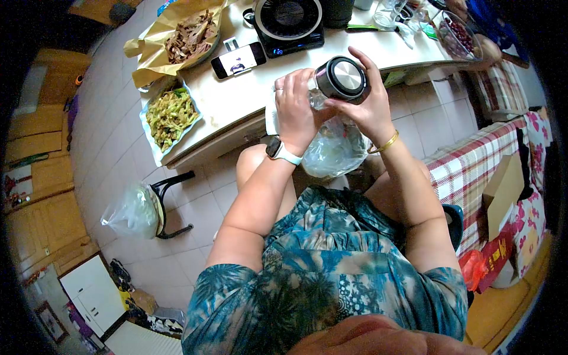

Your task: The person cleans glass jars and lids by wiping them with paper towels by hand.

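A clear drinking bottle [316,97] with a black lid [339,78] topped by a silver disc is held between my hands, tilted with the lid toward me. My left hand [293,106], with a watch at the wrist, is closed around the bottle's clear body. On the lid's right side, my right hand [371,102] grips with thumb and fingers around the rim. Most of the bottle's body is hidden by my hands. Just below them, a clear plastic bag [334,151] hangs between my knees; its contents are hard to make out.
A phone [239,60] stands on the white table [236,97]. Nearby are an induction cooker [289,23], meat [192,36] on brown paper, and a tray of chopped greens [170,118]. A bowl of dark red fruit [458,36] is at right. A bagged stool [157,207] stands left.
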